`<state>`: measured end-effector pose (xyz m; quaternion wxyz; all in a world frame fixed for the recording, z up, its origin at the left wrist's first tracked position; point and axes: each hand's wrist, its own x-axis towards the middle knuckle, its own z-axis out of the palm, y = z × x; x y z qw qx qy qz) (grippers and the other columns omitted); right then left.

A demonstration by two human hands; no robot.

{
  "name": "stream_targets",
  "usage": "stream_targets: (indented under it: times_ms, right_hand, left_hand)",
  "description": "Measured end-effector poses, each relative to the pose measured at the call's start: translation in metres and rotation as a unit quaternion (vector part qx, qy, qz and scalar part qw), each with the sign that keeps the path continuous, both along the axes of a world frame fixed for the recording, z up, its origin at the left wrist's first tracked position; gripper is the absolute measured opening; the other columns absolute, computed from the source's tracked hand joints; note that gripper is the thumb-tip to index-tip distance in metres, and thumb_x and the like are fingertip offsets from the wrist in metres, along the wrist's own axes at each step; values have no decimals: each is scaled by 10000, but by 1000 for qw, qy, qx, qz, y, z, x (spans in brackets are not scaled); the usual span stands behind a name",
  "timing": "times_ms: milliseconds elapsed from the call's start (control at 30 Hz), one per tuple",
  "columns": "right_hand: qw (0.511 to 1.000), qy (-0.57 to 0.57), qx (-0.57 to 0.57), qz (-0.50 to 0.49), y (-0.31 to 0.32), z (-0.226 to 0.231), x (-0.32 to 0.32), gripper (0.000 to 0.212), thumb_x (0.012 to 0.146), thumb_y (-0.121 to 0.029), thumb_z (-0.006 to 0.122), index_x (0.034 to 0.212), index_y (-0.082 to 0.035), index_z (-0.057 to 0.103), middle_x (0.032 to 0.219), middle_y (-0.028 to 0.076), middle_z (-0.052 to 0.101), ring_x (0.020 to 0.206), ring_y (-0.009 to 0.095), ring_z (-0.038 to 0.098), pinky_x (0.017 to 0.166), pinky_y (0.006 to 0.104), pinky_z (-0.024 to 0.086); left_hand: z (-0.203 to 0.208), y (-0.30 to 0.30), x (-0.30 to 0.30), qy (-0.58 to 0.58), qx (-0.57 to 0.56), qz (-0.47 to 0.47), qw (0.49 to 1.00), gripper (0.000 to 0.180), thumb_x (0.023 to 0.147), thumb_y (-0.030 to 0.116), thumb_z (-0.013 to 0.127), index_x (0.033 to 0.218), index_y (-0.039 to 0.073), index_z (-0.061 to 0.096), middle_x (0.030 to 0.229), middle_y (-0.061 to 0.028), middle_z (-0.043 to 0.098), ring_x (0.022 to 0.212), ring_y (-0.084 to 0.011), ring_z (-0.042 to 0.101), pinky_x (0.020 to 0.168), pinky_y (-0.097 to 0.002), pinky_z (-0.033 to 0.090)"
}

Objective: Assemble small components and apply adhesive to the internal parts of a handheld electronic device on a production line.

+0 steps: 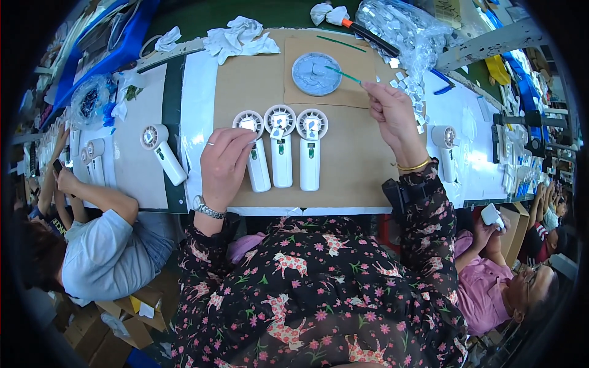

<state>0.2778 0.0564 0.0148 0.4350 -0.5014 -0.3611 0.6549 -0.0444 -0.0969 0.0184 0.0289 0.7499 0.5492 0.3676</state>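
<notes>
My right hand (392,110) pinches a thin green stick (343,74), its far end over a round dish of grey paste (307,86). Three white handheld fans lie side by side in front of me: a left one (259,168), a middle one (282,165) and a right one (310,168). White squares with grey smears show on the middle and right fan heads. Over the left fan's head is my left hand (226,161), fingertips closed together. Whatever they pinch is too small and partly hidden to make out.
Beyond the dish lie another green stick (341,43), white cloths (240,40) and a clear bag (402,30) of small squares. Loose white squares (410,86) and blue pliers (443,83) are at right. Single fans (169,161) lie on both sides, near other people (107,251).
</notes>
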Motion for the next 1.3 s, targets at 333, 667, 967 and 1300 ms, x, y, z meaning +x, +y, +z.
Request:
stream_targets:
  times_ms: [333,667,967,1300]
  right_hand:
    - [987,-151,51,-25,-12,-10,0,106,980,-117,772,965,-15,746,718,-68,505,587,16,387,492,210,249]
    - [999,43,22,3,-12,23,2,103,1007,-105,733,962,-14,719,727,-58,465,578,26,354,486,211,243]
    - [999,39,35,0,-14,30,-2,125,1010,-118,732,985,5,722,710,-61,464,595,25,371,496,217,259]
    - [946,-249,202,-44,-4,-36,-7,211,970,-190,797,1009,18,806,718,-71,572,617,2,412,509,216,266]
  left_hand:
    - [-8,-9,-3,5,5,16,1000,276,831,-48,768,1097,25,757,1086,-109,710,981,-323,678,813,-409,571]
    - [-9,-14,-12,67,40,17,997,293,805,-37,732,1090,28,757,1069,-104,718,1015,-319,678,829,-408,571]
    - [-10,-12,-15,72,52,15,996,260,832,-37,760,1084,27,760,1076,-105,723,997,-311,672,842,-405,562]
    - [-10,-9,-9,57,45,13,997,301,804,-56,735,1095,20,750,1084,-114,715,1002,-322,686,841,-411,577]
